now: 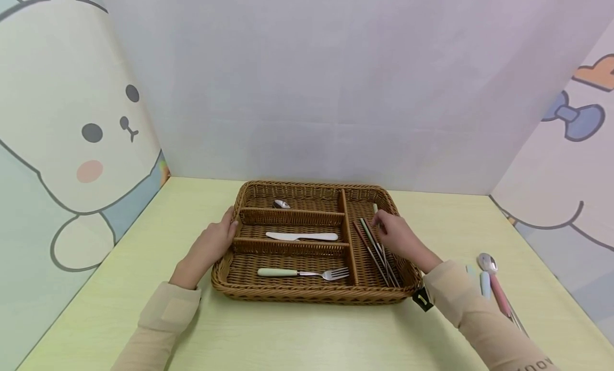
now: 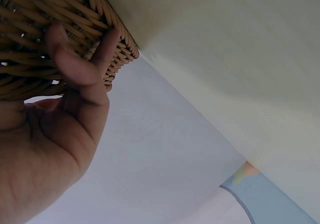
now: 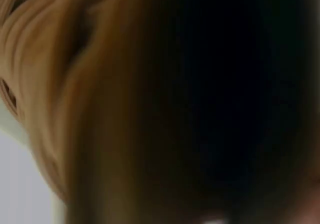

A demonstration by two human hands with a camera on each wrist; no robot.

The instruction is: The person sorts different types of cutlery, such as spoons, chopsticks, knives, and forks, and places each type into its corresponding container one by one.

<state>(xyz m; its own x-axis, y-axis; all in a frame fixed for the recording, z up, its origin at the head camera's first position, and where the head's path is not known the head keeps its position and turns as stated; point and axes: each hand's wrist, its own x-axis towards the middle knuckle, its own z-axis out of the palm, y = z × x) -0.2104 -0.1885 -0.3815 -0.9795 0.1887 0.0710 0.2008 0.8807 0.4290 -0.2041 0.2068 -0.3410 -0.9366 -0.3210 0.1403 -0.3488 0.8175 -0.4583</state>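
Note:
A brown wicker cutlery tray point(image 1: 307, 295) with compartments sits on the table. My left hand point(image 1: 217, 242) grips its left rim; in the left wrist view, the fingers point(image 2: 80, 67) lie against the woven outer wall. Over the right compartment, my right hand point(image 1: 394, 233) has curled fingers and pinches a chopstick with a pale green end point(image 1: 376, 207). Several other chopsticks point(image 1: 371, 248) lie slanted below it. The other compartments hold a spoon point(image 1: 281, 204), a white-handled knife point(image 1: 302, 236) and a green-handled fork point(image 1: 302, 274). Wicker and dark blur fill most of the right wrist view.
On the table at the right lie a pink-handled spoon point(image 1: 499, 293) and blue-handled cutlery point(image 1: 485, 284), partly behind the right sleeve point(image 1: 460, 296). A black tag point(image 1: 422, 299) marked 1 is by the tray's front right corner. A pale wall point(image 1: 316, 94) stands behind.

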